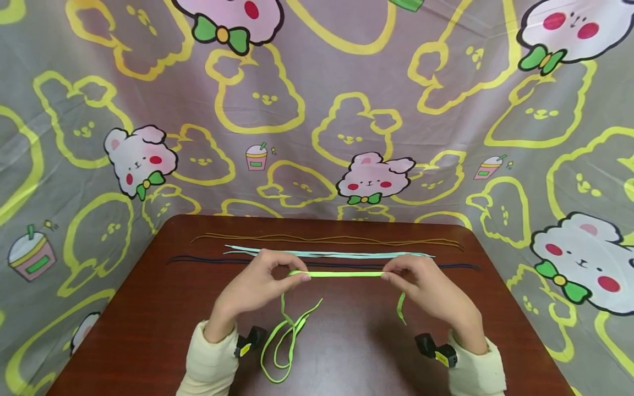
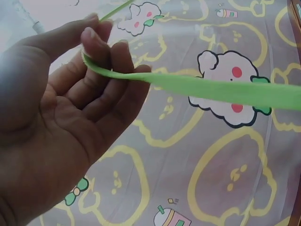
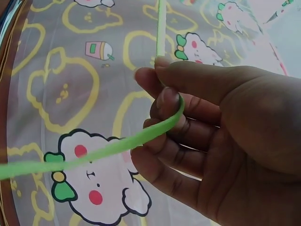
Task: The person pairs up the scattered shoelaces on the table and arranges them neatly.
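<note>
A flat neon-green shoelace (image 1: 345,274) is stretched level between the two hands above the table. My left hand (image 1: 260,280) pinches it between thumb and fingertips; from there a long part hangs down and lies looped on the wood. In the left wrist view the lace (image 2: 211,92) passes over the curled fingers. My right hand (image 1: 428,283) pinches the other side, and a short tail of lace dangles below it. The right wrist view shows that tail of lace (image 3: 117,148) bending around a fingertip.
Behind the hands, several laces lie lengthwise on the dark brown table (image 1: 148,313): a brown lace (image 1: 322,237), light-blue laces (image 1: 327,254) and a navy lace (image 1: 198,259). A patterned cloth (image 1: 297,110) encloses the table at the back and sides.
</note>
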A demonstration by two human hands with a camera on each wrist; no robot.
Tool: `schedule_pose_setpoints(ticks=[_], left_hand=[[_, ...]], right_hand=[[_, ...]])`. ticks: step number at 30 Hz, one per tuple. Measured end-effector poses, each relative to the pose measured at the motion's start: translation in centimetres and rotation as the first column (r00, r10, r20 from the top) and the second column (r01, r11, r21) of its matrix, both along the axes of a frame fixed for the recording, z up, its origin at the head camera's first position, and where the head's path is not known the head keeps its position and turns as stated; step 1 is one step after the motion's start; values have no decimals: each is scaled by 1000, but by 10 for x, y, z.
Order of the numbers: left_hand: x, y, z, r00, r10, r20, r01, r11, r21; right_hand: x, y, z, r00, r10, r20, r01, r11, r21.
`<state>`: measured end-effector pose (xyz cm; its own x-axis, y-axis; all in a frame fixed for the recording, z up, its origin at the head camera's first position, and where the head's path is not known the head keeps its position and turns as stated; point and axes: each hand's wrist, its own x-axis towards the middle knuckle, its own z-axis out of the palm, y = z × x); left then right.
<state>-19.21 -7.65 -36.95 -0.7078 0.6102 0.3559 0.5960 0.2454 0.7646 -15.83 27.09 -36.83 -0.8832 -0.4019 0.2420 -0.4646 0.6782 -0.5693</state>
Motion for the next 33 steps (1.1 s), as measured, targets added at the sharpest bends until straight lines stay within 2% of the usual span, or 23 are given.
schedule_pose_setpoints(ticks=[4, 11, 16, 20, 28, 33], left_hand=[[-2, -7, 1, 999, 35, -6, -35, 999, 14], [-8, -27, 0, 995, 99, -5, -99, 995, -15], [-12, -39, 0, 982, 184, -45, -186, 982, -39], [-15, -47, -1, 971, 227, -67, -230, 972, -39], [-20, -62, -5, 954, 285, -91, -286, 958, 4], [-23, -70, -6, 946, 311, -94, -310, 950, 30]], right_hand=[[0, 4, 0, 1000, -21, -16, 21, 1000, -4], [-2, 16, -2, 996, -61, -60, 61, 998, 3], [-4, 25, -2, 991, -95, -99, 97, 995, 15], [-6, 30, -2, 986, -123, -115, 126, 992, 21], [-10, 38, -4, 982, -165, -91, 167, 986, 16], [-17, 41, -11, 982, -172, -71, 173, 985, 5]])
